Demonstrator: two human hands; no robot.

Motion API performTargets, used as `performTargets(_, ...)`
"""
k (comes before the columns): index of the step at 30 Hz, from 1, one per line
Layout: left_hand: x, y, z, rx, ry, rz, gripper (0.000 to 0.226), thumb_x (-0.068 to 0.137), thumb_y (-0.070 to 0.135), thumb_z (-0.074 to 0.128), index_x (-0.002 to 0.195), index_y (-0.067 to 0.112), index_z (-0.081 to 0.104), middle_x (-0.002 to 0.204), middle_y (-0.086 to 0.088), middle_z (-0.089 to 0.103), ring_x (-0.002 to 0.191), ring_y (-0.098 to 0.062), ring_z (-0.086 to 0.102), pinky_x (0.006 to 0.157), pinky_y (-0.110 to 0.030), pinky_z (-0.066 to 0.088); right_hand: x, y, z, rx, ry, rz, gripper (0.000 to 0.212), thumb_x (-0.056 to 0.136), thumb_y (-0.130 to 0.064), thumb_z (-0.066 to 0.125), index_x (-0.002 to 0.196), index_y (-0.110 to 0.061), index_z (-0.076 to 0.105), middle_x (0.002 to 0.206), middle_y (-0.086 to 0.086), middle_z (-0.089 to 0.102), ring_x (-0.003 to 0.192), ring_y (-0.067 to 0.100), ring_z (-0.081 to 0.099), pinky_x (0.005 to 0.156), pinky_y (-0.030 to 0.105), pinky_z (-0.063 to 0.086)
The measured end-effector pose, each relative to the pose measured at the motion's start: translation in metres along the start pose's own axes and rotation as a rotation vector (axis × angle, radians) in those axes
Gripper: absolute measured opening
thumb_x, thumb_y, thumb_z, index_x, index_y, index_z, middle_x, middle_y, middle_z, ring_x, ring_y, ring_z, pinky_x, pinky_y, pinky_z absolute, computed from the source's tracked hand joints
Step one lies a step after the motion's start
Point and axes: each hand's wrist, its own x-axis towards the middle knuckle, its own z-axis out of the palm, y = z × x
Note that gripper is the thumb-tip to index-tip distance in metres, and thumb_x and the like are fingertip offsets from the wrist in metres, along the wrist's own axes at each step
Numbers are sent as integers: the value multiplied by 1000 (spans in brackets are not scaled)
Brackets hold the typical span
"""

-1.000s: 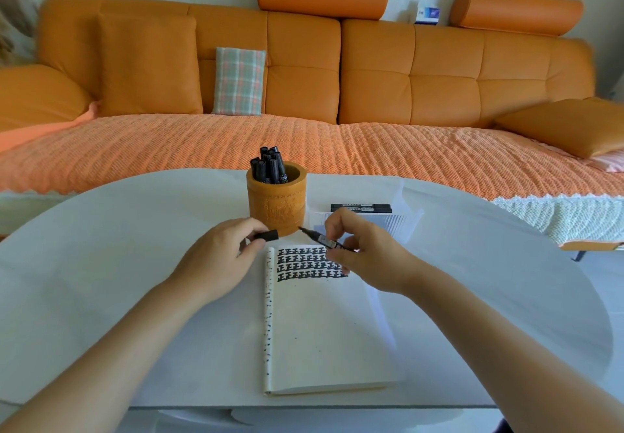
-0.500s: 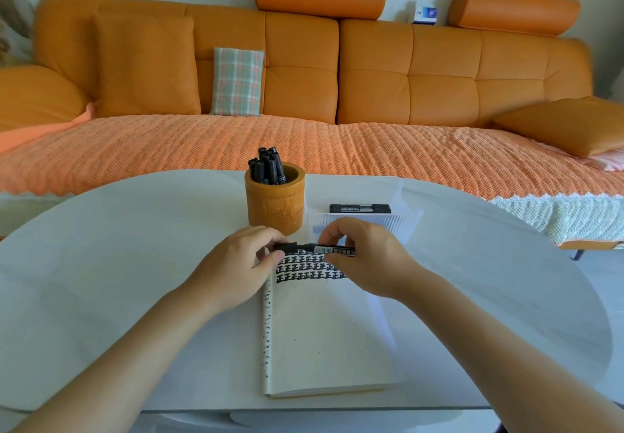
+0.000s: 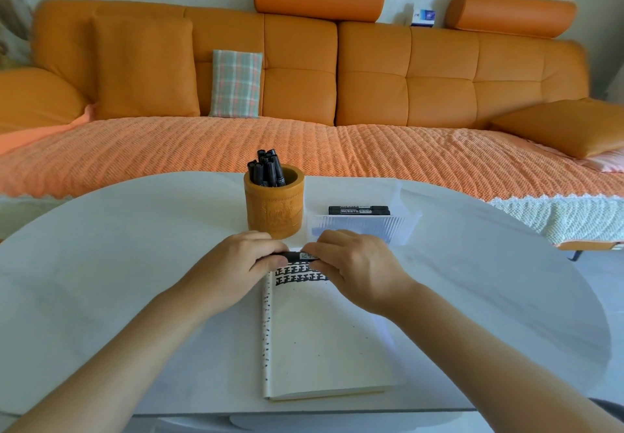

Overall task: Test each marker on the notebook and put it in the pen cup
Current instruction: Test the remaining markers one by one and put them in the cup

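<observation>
Orange sofa (image 3: 405, 71) cushions fill the background of the head view, and in front of them a pale round table (image 3: 135, 230) carries everything. Toward its far middle stands the pen cup (image 3: 274, 211), with a bunch of cupped markers (image 3: 266, 171) standing in its left side. Just to the cup's right, a clear tray (image 3: 358, 226) holds spare markers (image 3: 358, 210) lying flat.

An open notebook (image 3: 320, 341) lies nearer the person, with rows of black test marks across its top. Just above those marks the marker (image 3: 297, 257) is held level between both hands. The left hand (image 3: 236, 264) has its fingers curled round one end and the right hand (image 3: 354, 264) pinches the other (tip and cap are hidden under the fingers).

I judge the step to be pressing the cap on after a test stroke. The drop into the cup comes next. That calls for one hand to let go and the other to tip the marker upright and lower it into the cup's open right side.
</observation>
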Motion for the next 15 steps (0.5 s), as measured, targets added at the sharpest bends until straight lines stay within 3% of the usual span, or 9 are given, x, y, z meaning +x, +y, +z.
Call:
performTargets(2, -1, -1, -2, 15, 6, 42, 40, 89, 51, 47, 100, 23, 73, 75, 11, 55, 79, -6, 52, 65, -26, 43, 1, -3, 0, -35, 20, -18, 22, 100, -30, 49, 101, -20, 69, 80, -6, 59, 70, 18, 53, 46, 30, 36)
performTargets(5, -2, -3, -1, 65, 13, 105, 33, 89, 45, 52, 96, 20, 74, 73, 9, 55, 76, -8, 52, 62, -37, 47, 3, -7, 4, -15, -16, 20, 30, 99, -32, 41, 95, -19, 68, 76, -6, 58, 67, 20, 54, 46, 34, 39)
performTargets(7, -1, -1, -1, 78, 58, 142, 28, 89, 39, 57, 93, 17, 73, 72, 9, 53, 74, -10, 51, 61, -36, 46, 4, -11, 3, 94, -46, 105, 34, 99, -35, 38, 93, -20, 68, 75, -5, 59, 67, 19, 54, 51, 38, 43)
performTargets(11, 7, 3, -6, 131, 87, 228, 29, 91, 37, 57, 90, 13, 73, 72, 7, 54, 74, -13, 49, 59, -32, 45, 9, -9, -2, 398, -160, 320, 22, 100, -31, 49, 89, -25, 67, 70, -1, 60, 68, 19, 53, 63, 44, 48)
performTargets(15, 12, 4, -8, 139, 125, 264, 24, 93, 32, 59, 95, 12, 71, 77, 6, 56, 76, -12, 50, 61, -35, 46, 10, -11, -7, 510, -175, 389, 20, 101, -33, 48, 88, -30, 63, 68, -7, 55, 66, 12, 49, 68, 47, 48)
